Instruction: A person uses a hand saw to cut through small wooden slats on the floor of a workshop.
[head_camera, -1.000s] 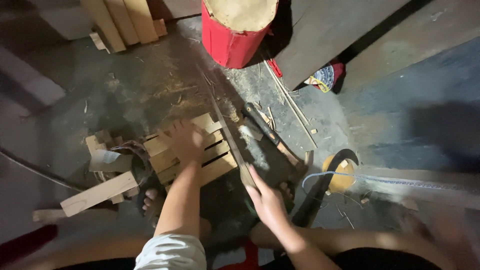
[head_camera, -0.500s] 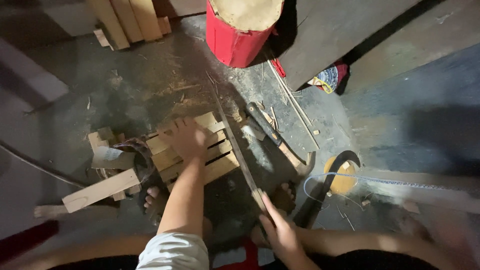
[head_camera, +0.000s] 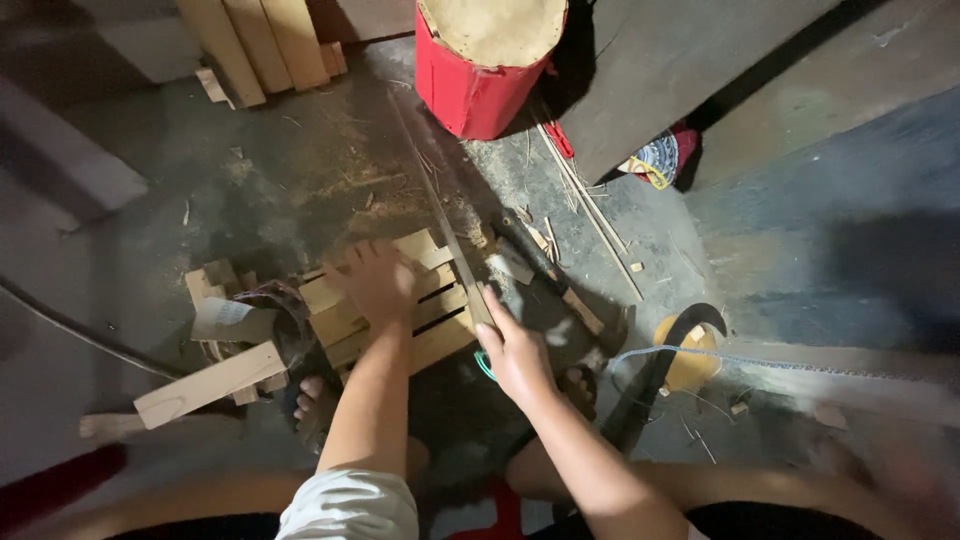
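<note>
My left hand presses flat, fingers spread, on a stack of pale wooden slats lying on the floor. My right hand is closed around the handle of a hand saw at the stack's right end. The saw's long thin blade runs away from me, slanting up and left along the slats' right edge. Sawdust lies on the floor beside the blade. My bare foot rests by the near left corner of the stack.
A loose wooden block and offcuts lie to the left. A red drum-shaped stool stands ahead, upright planks at top left. A hammer-like tool, thin sticks and a yellow object lie to the right.
My right hand drew the saw back toward me, then pushed it forward along the slats. My left hand stayed on the stack.
</note>
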